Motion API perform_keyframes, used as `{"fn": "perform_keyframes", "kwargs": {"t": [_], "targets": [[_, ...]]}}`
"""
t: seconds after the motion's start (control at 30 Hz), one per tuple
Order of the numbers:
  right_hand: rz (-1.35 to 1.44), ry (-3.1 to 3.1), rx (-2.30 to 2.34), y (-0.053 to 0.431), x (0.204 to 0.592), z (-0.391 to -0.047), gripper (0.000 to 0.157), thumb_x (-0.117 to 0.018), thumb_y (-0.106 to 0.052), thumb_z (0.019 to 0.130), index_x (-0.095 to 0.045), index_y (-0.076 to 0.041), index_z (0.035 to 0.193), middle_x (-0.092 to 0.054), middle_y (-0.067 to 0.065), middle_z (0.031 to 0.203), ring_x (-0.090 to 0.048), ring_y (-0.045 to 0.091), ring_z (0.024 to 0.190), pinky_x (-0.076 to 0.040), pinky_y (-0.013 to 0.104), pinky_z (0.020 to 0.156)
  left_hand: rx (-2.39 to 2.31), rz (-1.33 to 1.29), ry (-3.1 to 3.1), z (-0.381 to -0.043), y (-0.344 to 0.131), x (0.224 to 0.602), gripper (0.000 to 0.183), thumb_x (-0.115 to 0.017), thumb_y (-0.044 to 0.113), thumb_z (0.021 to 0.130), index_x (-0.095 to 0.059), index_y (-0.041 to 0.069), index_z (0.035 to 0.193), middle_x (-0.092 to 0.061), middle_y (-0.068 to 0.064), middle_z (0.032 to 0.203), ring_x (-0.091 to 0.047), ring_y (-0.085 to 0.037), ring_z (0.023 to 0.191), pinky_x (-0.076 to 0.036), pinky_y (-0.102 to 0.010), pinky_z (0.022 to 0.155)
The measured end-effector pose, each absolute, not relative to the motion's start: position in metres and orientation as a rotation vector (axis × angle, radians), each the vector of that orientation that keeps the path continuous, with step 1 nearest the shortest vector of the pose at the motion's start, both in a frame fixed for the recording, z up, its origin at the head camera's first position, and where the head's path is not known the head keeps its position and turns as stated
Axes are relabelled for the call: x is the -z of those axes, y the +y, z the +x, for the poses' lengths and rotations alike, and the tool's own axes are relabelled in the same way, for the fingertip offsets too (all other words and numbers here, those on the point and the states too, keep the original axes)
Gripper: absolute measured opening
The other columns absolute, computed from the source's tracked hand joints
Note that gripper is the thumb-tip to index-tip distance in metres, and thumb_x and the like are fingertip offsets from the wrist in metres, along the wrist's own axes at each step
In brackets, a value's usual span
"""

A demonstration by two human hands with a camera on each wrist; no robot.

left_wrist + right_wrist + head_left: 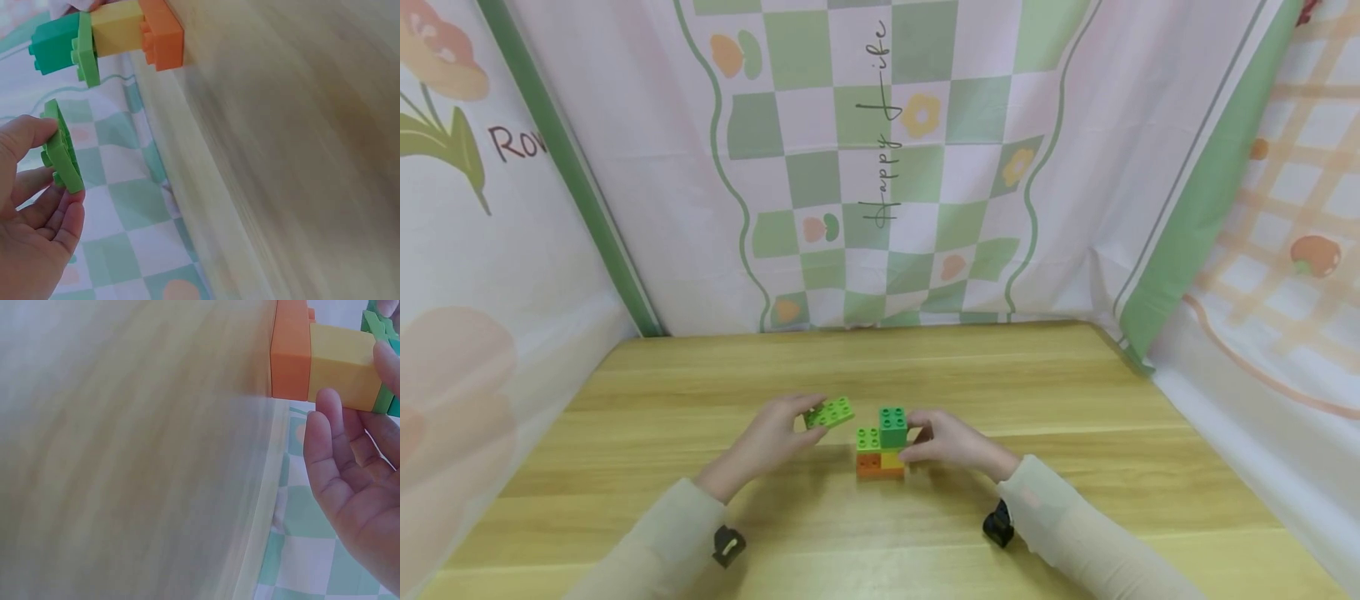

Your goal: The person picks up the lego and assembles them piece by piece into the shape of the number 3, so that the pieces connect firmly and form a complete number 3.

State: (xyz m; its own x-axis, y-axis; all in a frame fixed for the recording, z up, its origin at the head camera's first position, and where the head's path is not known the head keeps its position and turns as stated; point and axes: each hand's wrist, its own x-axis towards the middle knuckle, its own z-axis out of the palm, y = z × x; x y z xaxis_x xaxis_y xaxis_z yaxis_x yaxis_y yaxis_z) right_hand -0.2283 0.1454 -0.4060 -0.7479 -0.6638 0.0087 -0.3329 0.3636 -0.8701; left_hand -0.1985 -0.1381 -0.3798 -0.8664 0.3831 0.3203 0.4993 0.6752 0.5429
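Note:
My left hand [777, 435] pinches a flat light green toy brick [832, 412] between thumb and fingers, tilted and raised left of a small brick stack. That stack has an orange brick [167, 37] at the bottom on the table and a yellow brick [344, 359] on it. Above lies a light green flat brick [868, 438], jutting out to the left over the orange studs. A dark green brick [892, 427] tops the right side. My right hand [951, 439] holds the stack from the right, thumb on the near side, a finger by the dark green brick.
A wood-grain table [737, 367] lies under everything. Patterned cloth [880, 167] hangs behind it and on both sides. Dark wrist devices [727, 545] show under both sleeves.

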Motion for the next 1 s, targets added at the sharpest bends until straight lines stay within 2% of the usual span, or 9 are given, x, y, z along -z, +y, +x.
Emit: {"fn": "perform_keyframes", "kwargs": {"t": [1.0], "targets": [[-0.877,2.298,1.321,0.146,0.408,-0.230,0.035,-0.069,-0.017,0.083,-0.061,-0.005,0.114,-0.061,0.007,0.109,-0.061,0.019,0.082,-0.050,0.031,0.074,0.944,-0.910,-2.552,-0.198,-0.117,0.365,0.042,-0.072,0.014,0.080,-0.059,0.005,0.119,-0.061,-0.009,0.112,-0.055,-0.024,0.103,-0.045,-0.040,0.087]]}}
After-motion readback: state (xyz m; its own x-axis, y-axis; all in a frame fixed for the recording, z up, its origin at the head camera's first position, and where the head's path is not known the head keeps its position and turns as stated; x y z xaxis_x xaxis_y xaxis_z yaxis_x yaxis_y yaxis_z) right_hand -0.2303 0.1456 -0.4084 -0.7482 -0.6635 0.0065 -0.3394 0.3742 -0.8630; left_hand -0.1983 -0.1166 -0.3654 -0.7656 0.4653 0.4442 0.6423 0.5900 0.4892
